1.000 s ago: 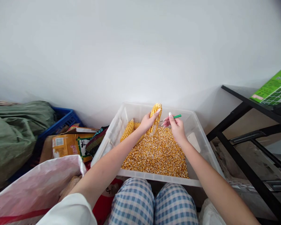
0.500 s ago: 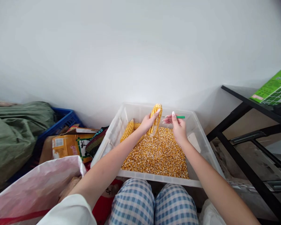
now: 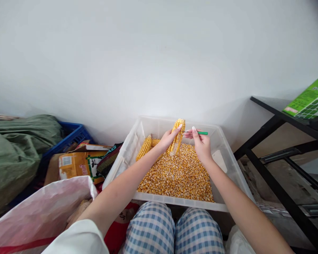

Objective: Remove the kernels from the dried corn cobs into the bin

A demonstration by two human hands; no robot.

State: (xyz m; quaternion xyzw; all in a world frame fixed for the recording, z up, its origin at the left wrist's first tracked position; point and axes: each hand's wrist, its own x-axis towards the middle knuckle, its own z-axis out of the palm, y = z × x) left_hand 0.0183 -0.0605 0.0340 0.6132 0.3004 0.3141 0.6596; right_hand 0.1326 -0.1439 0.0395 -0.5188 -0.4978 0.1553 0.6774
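Corn cob (image 3: pixel 178 135) stands upright over the loose kernels (image 3: pixel 177 174) in the clear tub (image 3: pixel 229 167), clasped in our left hand (image 3: pixel 167 139). Our right hand (image 3: pixel 200 141) pinches a green-handled pick (image 3: pixel 199 133) whose tip touches the cob; it could slip toward our left fingers. Room is tight: far tub wall close, two spare cobs (image 3: pixel 146 146) left.

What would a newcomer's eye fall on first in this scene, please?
Probably the clear plastic bin in the middle, heaped with loose yellow corn kernels. Above it, the left hand holds a corn cob upright while the right hand holds a green-handled tool to its side.
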